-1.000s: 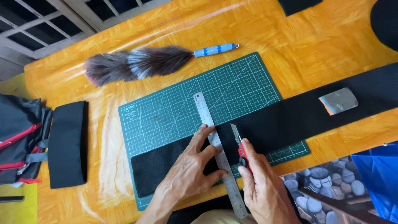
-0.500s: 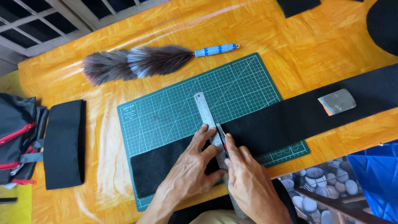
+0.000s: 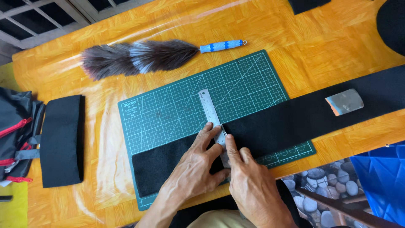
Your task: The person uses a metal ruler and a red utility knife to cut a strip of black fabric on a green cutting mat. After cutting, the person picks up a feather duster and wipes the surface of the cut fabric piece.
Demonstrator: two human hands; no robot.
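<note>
Lying across the green cutting mat (image 3: 177, 105), a black cloth strip (image 3: 295, 118) is crossed by a metal ruler (image 3: 209, 107), pressed flat by the spread left hand (image 3: 196, 169). The right hand (image 3: 249, 181) is closed beside the ruler; what its grip pinches cannot be told.

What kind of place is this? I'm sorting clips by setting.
Probably a home craft or sewing table: a green cutting mat on an orange tabletop, a metal ruler pinned over a long black fabric strip, and a feather duster.

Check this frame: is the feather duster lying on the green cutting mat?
No, the feather duster lies on the orange table, beyond the far edge of the cutting mat.
</note>
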